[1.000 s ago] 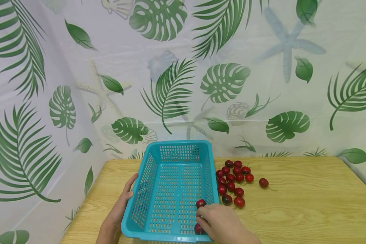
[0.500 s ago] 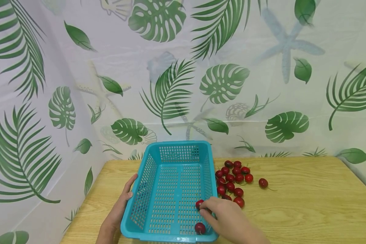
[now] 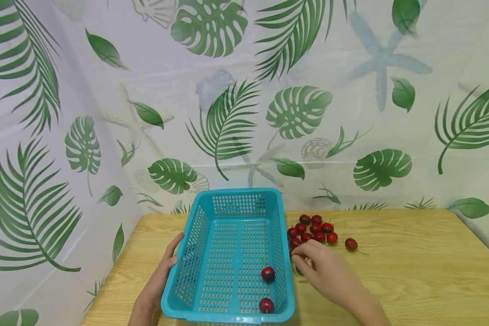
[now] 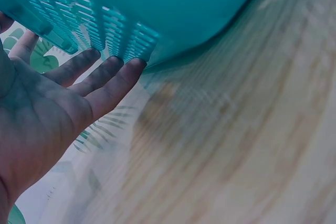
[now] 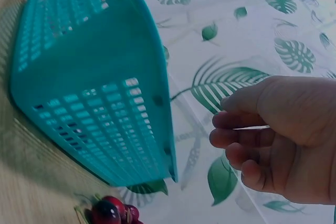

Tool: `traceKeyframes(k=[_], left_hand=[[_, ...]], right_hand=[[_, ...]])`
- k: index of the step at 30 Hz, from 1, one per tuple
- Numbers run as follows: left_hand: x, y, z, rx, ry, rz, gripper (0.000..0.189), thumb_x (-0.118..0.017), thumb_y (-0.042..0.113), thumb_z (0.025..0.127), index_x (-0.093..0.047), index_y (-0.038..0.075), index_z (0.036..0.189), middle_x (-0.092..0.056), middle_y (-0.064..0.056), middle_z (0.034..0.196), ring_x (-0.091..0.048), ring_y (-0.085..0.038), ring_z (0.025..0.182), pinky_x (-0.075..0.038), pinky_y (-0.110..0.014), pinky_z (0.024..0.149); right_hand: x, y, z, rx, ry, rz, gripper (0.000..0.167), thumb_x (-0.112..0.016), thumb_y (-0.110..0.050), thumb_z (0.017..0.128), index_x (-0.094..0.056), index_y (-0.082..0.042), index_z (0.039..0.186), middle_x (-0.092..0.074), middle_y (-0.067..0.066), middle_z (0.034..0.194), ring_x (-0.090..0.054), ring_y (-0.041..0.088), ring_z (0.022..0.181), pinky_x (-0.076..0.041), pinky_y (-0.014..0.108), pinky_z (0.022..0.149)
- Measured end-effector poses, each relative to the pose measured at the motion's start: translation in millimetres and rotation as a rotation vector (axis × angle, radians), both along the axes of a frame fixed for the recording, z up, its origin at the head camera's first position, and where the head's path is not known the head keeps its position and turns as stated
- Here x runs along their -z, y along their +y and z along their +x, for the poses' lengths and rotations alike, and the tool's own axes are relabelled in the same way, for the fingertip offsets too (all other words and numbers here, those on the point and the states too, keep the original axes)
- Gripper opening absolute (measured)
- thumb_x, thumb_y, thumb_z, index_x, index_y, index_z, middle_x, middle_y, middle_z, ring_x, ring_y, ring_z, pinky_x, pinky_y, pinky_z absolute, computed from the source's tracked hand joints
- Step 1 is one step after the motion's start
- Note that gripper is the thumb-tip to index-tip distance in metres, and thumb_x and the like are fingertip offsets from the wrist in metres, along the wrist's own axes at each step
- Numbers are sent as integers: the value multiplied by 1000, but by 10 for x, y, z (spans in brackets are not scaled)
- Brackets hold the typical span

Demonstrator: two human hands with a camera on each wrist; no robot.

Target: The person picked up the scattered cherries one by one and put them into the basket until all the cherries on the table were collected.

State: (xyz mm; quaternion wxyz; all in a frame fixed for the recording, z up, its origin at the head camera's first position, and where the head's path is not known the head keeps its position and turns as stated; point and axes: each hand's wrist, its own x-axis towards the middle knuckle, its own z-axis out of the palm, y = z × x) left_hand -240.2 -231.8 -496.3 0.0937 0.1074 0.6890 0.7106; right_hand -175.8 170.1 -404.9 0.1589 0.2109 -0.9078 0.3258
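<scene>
Left hand (image 3: 159,276): fingers extended, touching teal basket (image 3: 228,318) at left. Right hand (image 3: 323,269): empty, fingers loosely curved, beside cherries (image 3: 315,228).

Can count one basket (image 3: 238,244), one table (image 3: 415,271), one left hand (image 3: 162,274) and one right hand (image 3: 325,268). Can count two cherries (image 3: 267,273) in the basket, one lone cherry (image 3: 351,245) and at least ten in the cluster (image 3: 315,228) beside the basket. Cannot tell the cluster's full number behind the right hand.
</scene>
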Motion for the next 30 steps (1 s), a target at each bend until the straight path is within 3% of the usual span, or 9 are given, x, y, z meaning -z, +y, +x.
traceKeyframes(k=[6,11,18,30], left_hand=[[3,7,-8,-11,-14,3,65,-34,29,97,-14,28,159,-8,-17,164,-25,-51,137,-43,-49,93],[-5,27,-25,5,28,-10,68,-33,29,96,-10,22,160,-7,-23,163,-24,-56,138,-42,-52,96],[-17,3,2,-12,-18,0,63,-33,30,98,-16,30,159,-7,-15,165,-23,-50,138,-42,-49,94],[-6,1,-5,-8,-11,1,63,-32,29,98,-16,30,159,-7,-15,165,-22,-49,139,-42,-49,94]], right_hand=[[-13,200,-65,116,-1,38,7,-73,-12,89,-73,-15,95,-64,-8,90,-54,5,72,-50,25,64],[-15,338,-120,171,-42,50,7,-70,-13,90,-73,-12,97,-64,-3,90,-50,8,70,-46,26,62],[-4,479,-185,203,-71,62,12,-68,-12,91,-72,-7,101,-66,5,97,-56,14,75,-49,34,66],[93,601,-248,237,-135,86,14,-67,-13,92,-71,-4,103,-65,9,102,-56,16,74,-47,35,63]])
